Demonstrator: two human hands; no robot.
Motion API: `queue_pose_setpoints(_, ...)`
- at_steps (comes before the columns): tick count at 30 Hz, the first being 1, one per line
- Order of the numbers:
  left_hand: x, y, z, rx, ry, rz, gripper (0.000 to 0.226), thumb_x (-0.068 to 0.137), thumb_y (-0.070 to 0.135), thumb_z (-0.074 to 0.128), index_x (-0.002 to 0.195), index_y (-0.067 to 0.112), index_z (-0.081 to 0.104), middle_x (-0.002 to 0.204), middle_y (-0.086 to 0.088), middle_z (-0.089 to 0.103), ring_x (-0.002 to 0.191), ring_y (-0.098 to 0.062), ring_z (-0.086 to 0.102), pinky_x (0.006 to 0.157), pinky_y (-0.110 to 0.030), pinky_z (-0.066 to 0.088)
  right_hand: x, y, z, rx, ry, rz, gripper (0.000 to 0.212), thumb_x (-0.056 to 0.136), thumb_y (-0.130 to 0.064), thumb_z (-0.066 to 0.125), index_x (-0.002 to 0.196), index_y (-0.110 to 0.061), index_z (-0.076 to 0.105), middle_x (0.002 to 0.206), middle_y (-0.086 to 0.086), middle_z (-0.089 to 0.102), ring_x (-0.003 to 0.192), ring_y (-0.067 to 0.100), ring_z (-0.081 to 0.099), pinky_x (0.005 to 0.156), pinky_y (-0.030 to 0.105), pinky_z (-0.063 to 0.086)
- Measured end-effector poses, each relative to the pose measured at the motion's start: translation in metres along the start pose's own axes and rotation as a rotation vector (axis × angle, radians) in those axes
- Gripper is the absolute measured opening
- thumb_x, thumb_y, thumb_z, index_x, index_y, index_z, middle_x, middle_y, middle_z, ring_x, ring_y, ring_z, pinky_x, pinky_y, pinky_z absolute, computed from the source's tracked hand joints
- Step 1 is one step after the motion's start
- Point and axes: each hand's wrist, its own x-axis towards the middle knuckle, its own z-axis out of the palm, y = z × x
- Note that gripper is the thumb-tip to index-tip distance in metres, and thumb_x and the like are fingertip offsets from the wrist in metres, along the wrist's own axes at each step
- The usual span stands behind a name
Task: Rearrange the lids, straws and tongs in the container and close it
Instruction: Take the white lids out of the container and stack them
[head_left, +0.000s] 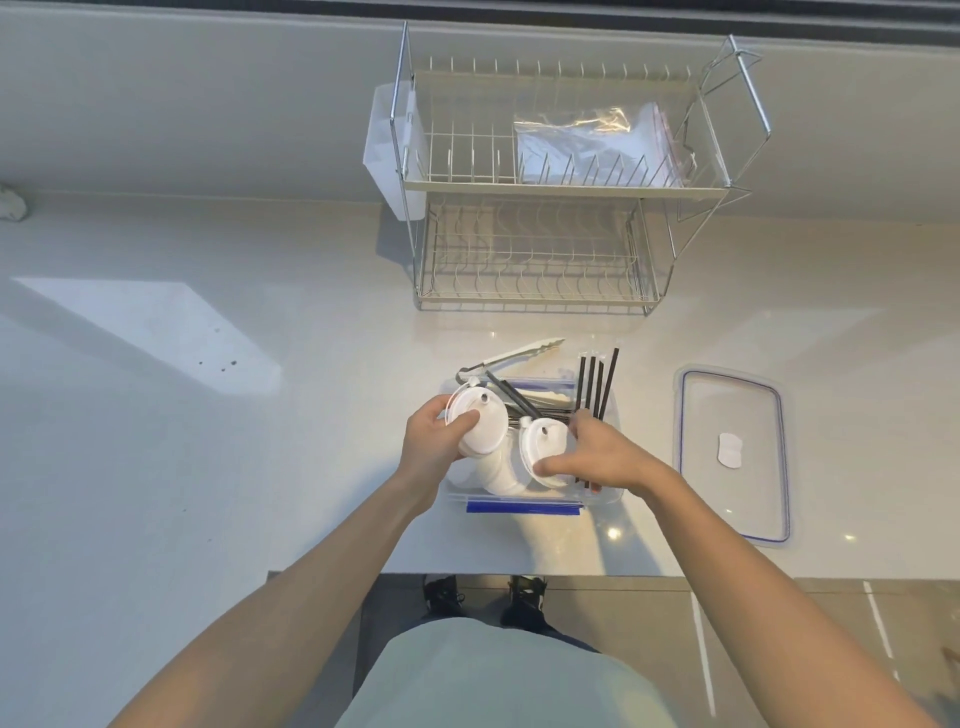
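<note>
Mostly the white counter (208, 415) lies bare, with a two-tier wire rack (545, 208) at twelve o'clock holding a crumpled clear bag (587, 140) whose contents cannot be read. Below it the clear box (602, 496) is largely hidden by both hands; its blue-edged cover (732, 499) lies flat at three o'clock. Tongs (519, 356) and black straws (597, 382) poke out the far side. Left hand (434, 441) clamps one stack of white lids (475, 421); right hand (597, 457) clamps another stack (543, 449).

One head-worn view only: we look steeply down and forward over the tabletop (208, 415), close above, dish rack (545, 208) beyond.
</note>
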Motion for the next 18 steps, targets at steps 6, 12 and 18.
queue_pose_setpoints(6,-0.001,-0.002,0.012,-0.021,-0.043,-0.016,0.019,0.092,0.013,0.071,0.111,0.018,0.072,0.114,-0.017,0.074,0.103,-0.030,0.071,0.087,-0.047,0.063,-0.018,0.005,-0.009,-0.256,0.125,-0.002,0.082,0.067,-0.062,0.080,0.130,-0.024,0.044,0.118,0.003,0.046,0.094,0.027,0.060,0.076,0.039,0.049)
queue_pose_setpoints(12,-0.004,-0.001,0.024,-0.038,-0.081,-0.084,0.015,0.094,0.015,0.069,0.108,0.019,0.071,0.118,-0.016,0.073,0.113,-0.036,0.069,0.088,-0.048,0.062,-0.023,0.005,-0.010,0.143,0.201,-0.075,0.056,0.076,-0.052,0.080,0.118,-0.026,0.053,0.110,-0.003,0.063,0.084,0.015,0.066,0.050,0.023,0.046)
queue_pose_setpoints(18,-0.013,-0.001,0.040,-0.109,-0.223,-0.129,0.018,0.100,0.020,0.058,0.113,0.012,0.068,0.115,-0.017,0.072,0.106,-0.032,0.070,0.093,-0.047,0.059,-0.033,-0.010,0.015,0.225,0.230,-0.169,0.067,0.076,-0.053,0.080,0.132,-0.030,0.049,0.116,-0.016,0.057,0.096,0.011,0.065,0.057,0.028,0.058)
